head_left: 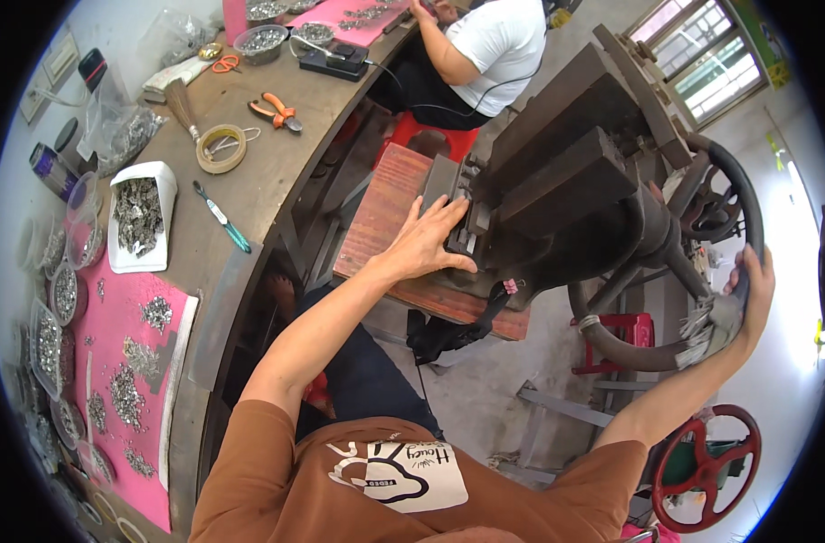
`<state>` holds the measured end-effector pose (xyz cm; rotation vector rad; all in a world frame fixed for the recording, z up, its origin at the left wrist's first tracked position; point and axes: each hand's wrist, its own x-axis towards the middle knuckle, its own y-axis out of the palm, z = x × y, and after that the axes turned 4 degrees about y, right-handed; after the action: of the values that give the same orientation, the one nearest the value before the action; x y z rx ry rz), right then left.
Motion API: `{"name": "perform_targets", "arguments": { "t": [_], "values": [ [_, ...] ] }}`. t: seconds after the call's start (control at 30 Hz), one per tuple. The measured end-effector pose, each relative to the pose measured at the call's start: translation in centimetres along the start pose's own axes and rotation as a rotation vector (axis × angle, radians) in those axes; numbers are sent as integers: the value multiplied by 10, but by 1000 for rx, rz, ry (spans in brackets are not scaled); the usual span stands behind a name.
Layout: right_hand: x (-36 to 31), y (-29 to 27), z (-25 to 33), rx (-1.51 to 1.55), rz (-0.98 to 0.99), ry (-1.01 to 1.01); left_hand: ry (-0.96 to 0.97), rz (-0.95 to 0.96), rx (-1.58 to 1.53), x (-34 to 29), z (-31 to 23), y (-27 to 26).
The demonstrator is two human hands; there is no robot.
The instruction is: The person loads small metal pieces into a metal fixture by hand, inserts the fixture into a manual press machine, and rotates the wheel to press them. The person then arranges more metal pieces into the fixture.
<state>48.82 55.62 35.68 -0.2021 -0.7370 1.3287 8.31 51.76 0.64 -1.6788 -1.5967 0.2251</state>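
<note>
My left hand lies with fingers spread against the metal die block at the base of a dark screw press. Its thumb points toward the press, and I make out nothing held in it. Under that hand is a worn reddish wooden board fixed around the press base. Out to the right, my right hand is closed round the rim of the press's large dark handwheel. Grey cloth is wrapped on the rim beside it. A pink clip sits by the press base.
At left, the workbench carries a white tray of metal pieces, a tape roll, orange-handled pliers and a toothbrush. Small metal parts lie on a pink sheet. Another person sits beyond; a red handwheel stands lower right.
</note>
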Motion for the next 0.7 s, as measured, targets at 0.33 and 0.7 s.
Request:
{"name": "perform_targets", "arguments": {
  "t": [0.33,0.7],
  "values": [
    [-116,47,-74,-9,-382,-111,3,-14,-2,3,-5,0],
    [-93,42,-56,-111,-487,-135,-10,-53,-4,-3,-1,-3]
  ]
}}
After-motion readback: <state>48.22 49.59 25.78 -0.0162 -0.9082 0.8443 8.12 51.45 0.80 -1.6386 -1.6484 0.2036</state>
